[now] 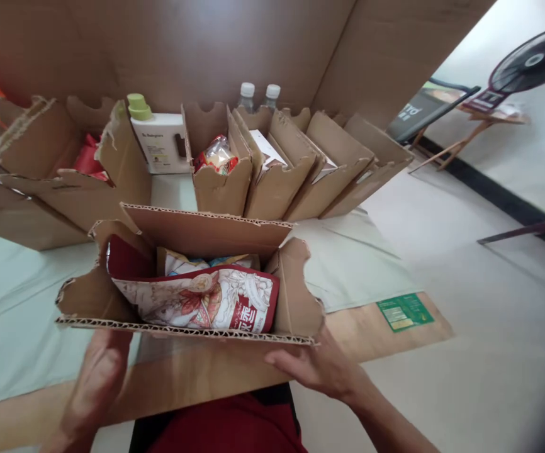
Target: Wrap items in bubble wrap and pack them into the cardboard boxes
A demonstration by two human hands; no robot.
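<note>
In front of me is an open cardboard box (182, 336), held above the table's near edge. Inside it lies a dark red and white printed snack bag (192, 302), with a blue and yellow packet (206, 263) behind it. My left hand (107, 362) grips the box low at its left side, its fingers hidden by the cardboard. At the right end, my right hand (317, 365) holds the box with the thumb along the near wall and the other fingers out of sight.
Behind stand several cardboard bins, one with a red and clear snack packet (218, 156). A white bottle with a green cap (159, 141) stands between bins. Two clear bottles (259, 97) are at the back. A green label (405, 313) lies on the table's wood edge. A fan (532, 60) stands right.
</note>
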